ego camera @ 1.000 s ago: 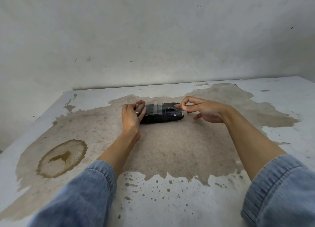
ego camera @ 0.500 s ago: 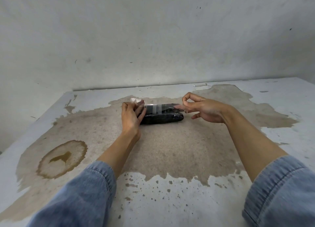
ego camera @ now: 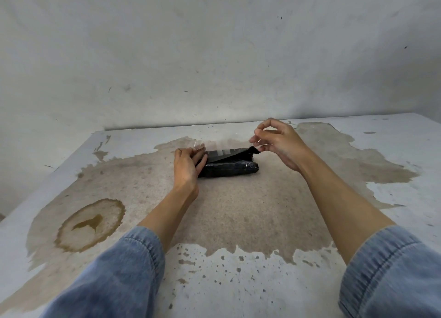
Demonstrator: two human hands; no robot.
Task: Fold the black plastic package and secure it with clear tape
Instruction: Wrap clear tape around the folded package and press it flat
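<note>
Stained, peeling table (ego camera: 238, 282) against a scuffed wall (ego camera: 214, 55).

A black plastic package (ego camera: 229, 169) lies on a stained, paint-worn bench (ego camera: 238, 222) against a grey wall (ego camera: 214, 55). The left hand (ego camera: 187, 167) presses its left end. The right hand (ego camera: 278, 142), raised, pinches a lifted black flap, with clear tape (ego camera: 220, 148) stretched between the hands. Blue denim sleeves (ego camera: 119, 274) frame the foreground.

Bare utility room: stained, peeling table (ego camera: 250, 282), scuffed wall (ego camera: 214, 55).
</note>
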